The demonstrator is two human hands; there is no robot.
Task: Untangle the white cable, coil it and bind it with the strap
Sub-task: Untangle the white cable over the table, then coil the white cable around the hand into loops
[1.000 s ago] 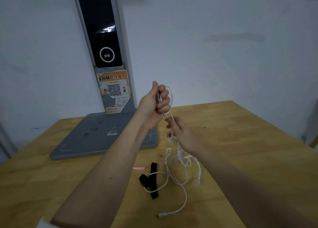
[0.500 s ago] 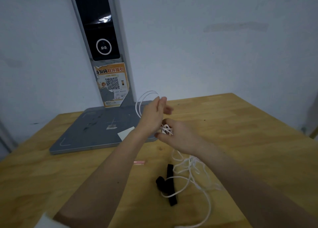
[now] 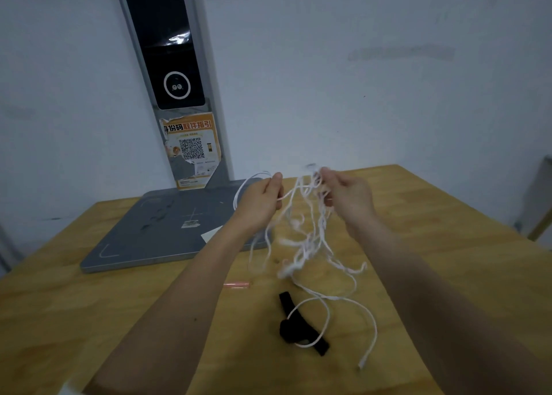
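Gripping white cable point(image 3: 310, 245) in both fists, left hand point(image 3: 260, 200) and right hand point(image 3: 348, 196) raised apart above worktop point(image 3: 433, 245); tangle blurred, seemingly dangling between; tail looping over black strap point(image 3: 301, 332).

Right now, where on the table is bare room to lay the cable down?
Bare wood lies on the table's right side, beyond the right hand, and at the near left, in front of the grey base plate. The middle is crowded: the white cable hangs there, its loops lying over the black strap.
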